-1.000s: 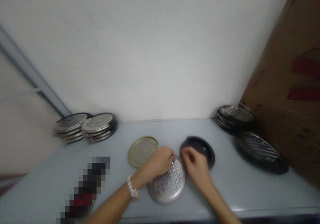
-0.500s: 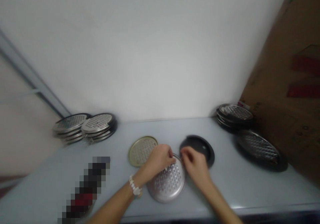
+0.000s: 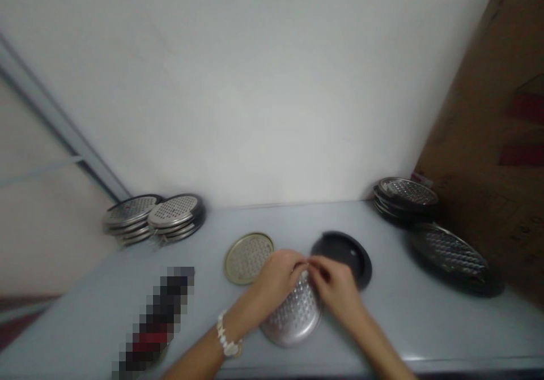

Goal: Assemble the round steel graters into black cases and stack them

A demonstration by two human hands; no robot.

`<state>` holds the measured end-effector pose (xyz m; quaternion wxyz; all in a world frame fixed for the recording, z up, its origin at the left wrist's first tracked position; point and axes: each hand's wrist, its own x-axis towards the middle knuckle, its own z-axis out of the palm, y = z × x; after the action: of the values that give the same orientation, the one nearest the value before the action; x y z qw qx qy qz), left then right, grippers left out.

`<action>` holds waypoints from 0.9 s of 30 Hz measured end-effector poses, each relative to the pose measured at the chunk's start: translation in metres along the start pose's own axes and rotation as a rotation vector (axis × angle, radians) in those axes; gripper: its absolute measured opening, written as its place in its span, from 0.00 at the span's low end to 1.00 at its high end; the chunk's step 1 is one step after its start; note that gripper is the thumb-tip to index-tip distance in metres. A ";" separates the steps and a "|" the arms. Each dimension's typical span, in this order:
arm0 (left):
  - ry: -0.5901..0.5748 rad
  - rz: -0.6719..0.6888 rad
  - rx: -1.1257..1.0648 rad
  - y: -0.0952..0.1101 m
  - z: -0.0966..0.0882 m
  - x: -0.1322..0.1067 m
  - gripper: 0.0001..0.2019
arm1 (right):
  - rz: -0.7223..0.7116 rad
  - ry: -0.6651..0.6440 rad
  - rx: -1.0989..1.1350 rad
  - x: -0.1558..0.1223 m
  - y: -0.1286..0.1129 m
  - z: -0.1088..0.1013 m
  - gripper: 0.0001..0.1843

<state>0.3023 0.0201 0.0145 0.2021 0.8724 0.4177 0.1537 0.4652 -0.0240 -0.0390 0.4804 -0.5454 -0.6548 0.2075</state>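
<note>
A round metal grater plate [image 3: 291,323] lies on the table in front of me, its raised teeth showing. My left hand [image 3: 278,278], wearing a pale bracelet, is closed in a pinch over the plate's far edge. The fingertips of my right hand [image 3: 335,284] are also pinched and meet those of the left there. Whatever is between the fingers is too small and blurred to make out. Beyond my left hand is a round grater plate with a yellowish rim [image 3: 249,260]. Partly behind my right hand sits a round black tray [image 3: 346,257].
Stacked graters [image 3: 174,213] stand at the back left, and another grater stack [image 3: 406,196] at the back right. Nearer on the right, a black-rimmed grater [image 3: 454,255] lies beside a large cardboard box [image 3: 480,142]. A pixelated dark object [image 3: 159,312] is at the left front.
My right hand has moved left, so its fingertips now meet my left hand's over the plate's far edge. The whole view has shifted slightly; the plates keep their places on the table.
</note>
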 end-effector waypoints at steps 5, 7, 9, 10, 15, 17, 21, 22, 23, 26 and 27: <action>0.072 -0.085 -0.134 -0.008 -0.014 -0.020 0.09 | -0.031 -0.011 0.003 -0.001 -0.004 -0.001 0.14; 0.101 -0.185 0.005 -0.021 -0.022 -0.034 0.09 | -0.028 0.023 -0.002 -0.001 -0.003 -0.001 0.15; 0.095 -0.237 0.169 -0.039 -0.029 -0.049 0.10 | -0.016 0.067 -0.007 -0.002 -0.001 0.000 0.15; 0.078 -0.239 0.217 -0.049 -0.031 -0.057 0.09 | -0.010 0.088 -0.007 -0.001 0.000 0.000 0.15; 0.045 -0.117 0.197 -0.082 -0.029 -0.088 0.13 | 0.006 0.150 0.000 -0.001 0.002 0.000 0.15; 0.105 -0.084 0.197 -0.084 -0.027 -0.094 0.16 | 0.010 0.157 0.000 -0.001 0.002 0.000 0.15; 0.125 0.009 0.172 -0.059 -0.028 -0.102 0.19 | 0.015 0.160 0.000 -0.001 0.001 -0.001 0.15; 0.066 0.046 0.136 -0.049 -0.028 -0.104 0.17 | 0.017 0.160 0.000 -0.001 0.001 -0.001 0.15; -0.002 0.075 0.097 -0.040 -0.027 -0.106 0.15 | 0.020 0.163 0.000 -0.001 0.001 -0.001 0.15; -0.114 0.122 0.055 -0.019 -0.016 -0.112 0.11 | 0.034 0.177 0.002 -0.001 0.000 -0.001 0.15; -0.117 0.139 0.060 -0.017 -0.012 -0.114 0.10 | 0.039 0.184 0.003 -0.001 0.000 -0.001 0.15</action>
<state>0.2172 -0.0575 0.0051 0.1886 0.9124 0.3481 0.1036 0.4658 -0.0249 -0.0392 0.5350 -0.5740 -0.5970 0.1667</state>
